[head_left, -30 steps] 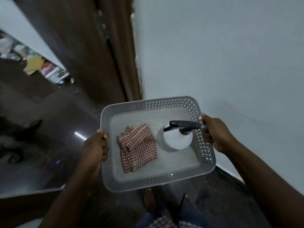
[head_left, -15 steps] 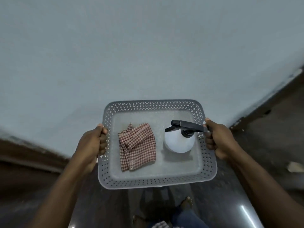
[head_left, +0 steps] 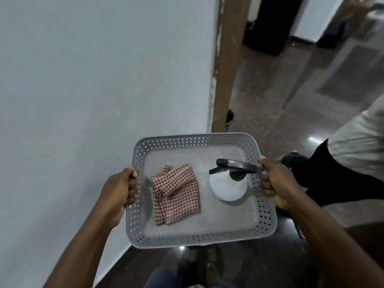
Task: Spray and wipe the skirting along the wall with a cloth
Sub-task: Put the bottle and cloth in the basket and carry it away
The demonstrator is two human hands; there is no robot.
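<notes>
On the far left of my view a plain pale wall (head_left: pixel 93 84) fills most of the frame, running down to meet the dark polished floor (head_left: pixel 270 265) at the lower left; I cannot make out a distinct skirting strip along that junction from here. My left hand (head_left: pixel 120 191) is closed around the left rim of a grey perforated basket (head_left: pixel 199 238), thumb on top of the edge and fingers curled under it, so the basket is held up off the floor in front of me. Inside the basket, on its left half, lies the folded red-and-white checked cloth (head_left: pixel 176 196), flat on the basket's bottom and clear of the walls. Just beside it, on the right half, stands the white spray bottle (head_left: pixel 227 189), seen from above, with its black trigger head (head_left: pixel 236 164) pointing left and its rear end reaching toward the right rim. The cloth and the bottle sit near each other but apart. My right hand (head_left: pixel 276 185) is clenched around the basket's right rim, with the thumb close to the back of the trigger head; whether it touches the head I cannot tell. Behind the basket a brown wooden door frame (head_left: pixel 225 65) ends the wall, and past it the floor opens into another room. At the far right edge another person's leg in dark trousers (head_left: pixel 332 179) and a light garment (head_left: pixel 361 142) show. My own bare foot (head_left: pixel 212 271) is visible below the basket.
</notes>
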